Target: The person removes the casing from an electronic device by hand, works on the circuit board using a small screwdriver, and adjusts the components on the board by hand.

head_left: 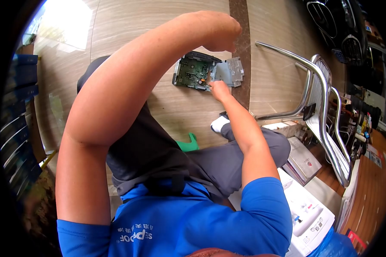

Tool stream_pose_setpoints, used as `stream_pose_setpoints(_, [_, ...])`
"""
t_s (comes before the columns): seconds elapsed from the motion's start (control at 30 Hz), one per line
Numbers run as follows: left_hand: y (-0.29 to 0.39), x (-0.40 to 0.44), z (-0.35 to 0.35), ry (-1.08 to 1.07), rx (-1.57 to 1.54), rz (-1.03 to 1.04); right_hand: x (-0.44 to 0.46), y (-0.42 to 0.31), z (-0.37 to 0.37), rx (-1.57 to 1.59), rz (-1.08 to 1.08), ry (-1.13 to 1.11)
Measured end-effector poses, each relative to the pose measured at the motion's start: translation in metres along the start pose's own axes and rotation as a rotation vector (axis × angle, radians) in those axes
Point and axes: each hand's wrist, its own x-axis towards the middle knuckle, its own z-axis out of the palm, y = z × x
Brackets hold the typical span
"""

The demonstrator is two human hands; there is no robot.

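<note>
Green circuit board [189, 72], set in an open unit with a dark casing edge [203, 56] along its far side, lies on the tiled floor [171, 107] and serves here as the landmark. A small orange part [203, 80] shows on the board's right portion. Immediately right of the board I see a pale, flat sheet [223, 73], and beyond that a metal plate [236, 70] with cut-outs; both extend towards the brown floor strip [241, 92].

My right hand [219, 90] is at the board's near right corner, its fingers curled and drawn close together at the edge; whether they pinch anything I cannot tell. My left hand [224, 32] is raised, appearing above and to the right of the board, bent at the wrist; its fingers are largely hidden from me, so I cannot tell how far open they are or whether they hold anything.

Nearer to me than the board are a foot in a white sock [220, 124] and a green object [188, 143], partly covered by the grey trousers [216, 165]. Well to the right of the board stands a tubular metal chair [324, 85].
</note>
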Motion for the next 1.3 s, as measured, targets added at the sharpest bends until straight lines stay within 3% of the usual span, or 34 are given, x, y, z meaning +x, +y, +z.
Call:
stream_pose_setpoints(0.37, [-0.001, 0.002, 0.0, -0.002, 0.0, 0.017, -0.006, -0.009, -0.007, -0.147, -0.076, -0.023])
stream_pose_setpoints(0.57, [-0.003, 0.003, 0.002, 0.002, 0.007, 0.02, -0.005, -0.004, -0.004, 0.066, -0.013, -0.012])
stream_pose_setpoints(0.67, [-0.002, 0.004, 0.004, 0.002, 0.009, 0.013, -0.002, 0.004, 0.003, 0.124, -0.092, 0.039])
stream_pose_setpoints(0.77, [0.001, 0.002, 0.001, -0.014, -0.004, 0.005, -0.002, -0.004, -0.002, 0.228, 0.086, 0.175])
stream_pose_setpoints(0.97, [0.0, 0.002, 0.004, 0.003, -0.02, -0.005, -0.005, -0.011, -0.017, 0.078, 0.181, 0.036])
stream_pose_setpoints(1.13, [-0.003, 0.003, 0.005, 0.024, -0.02, 0.029, -0.007, -0.006, -0.009, 0.101, -0.048, 0.171])
stream_pose_setpoints(1.3, [-0.004, 0.004, 0.006, 0.029, -0.004, 0.028, -0.006, -0.006, -0.008, 0.219, -0.036, 0.11])
